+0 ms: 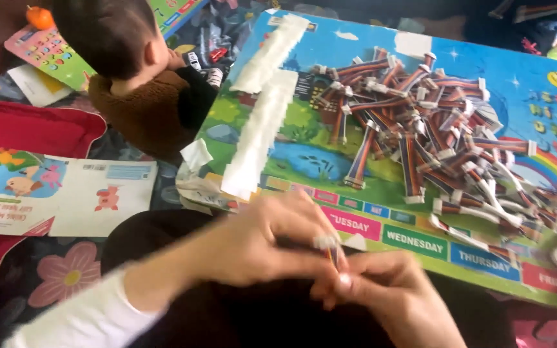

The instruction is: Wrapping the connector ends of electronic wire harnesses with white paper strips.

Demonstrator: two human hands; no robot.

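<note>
A large, brightly printed children's picture board [330, 138], its landscape scene edged by a row of coloured weekday panels, serves as the counter, and most of its right half lies under a loose heap of short rainbow-striped ribbon cables with white end connectors [439, 129]. Two long strips of white paper tape or backing [259, 122] run diagonally down the board's left side, with a crumpled white scrap [195, 156] at the near corner. Beyond the board's far left corner a small child in a brown fleece top [146, 84] bends over another coloured chart; an open picture book with cartoon animals [59, 187] lies on the red and floral bedding to the left. In the foreground the left hand [272, 241], white sleeve showing, and the right hand [381, 293] are drawn together just in front of the board's near edge, fingertips pinched on one striped cable [331, 250] with a white piece at its top; motion blur leaves it unclear whether that piece is a connector or a tab of tape. The work in hand appears to be fitting or wrapping this cable's end, and the next move would call for a steady pinch while the white piece is pressed home.
</note>
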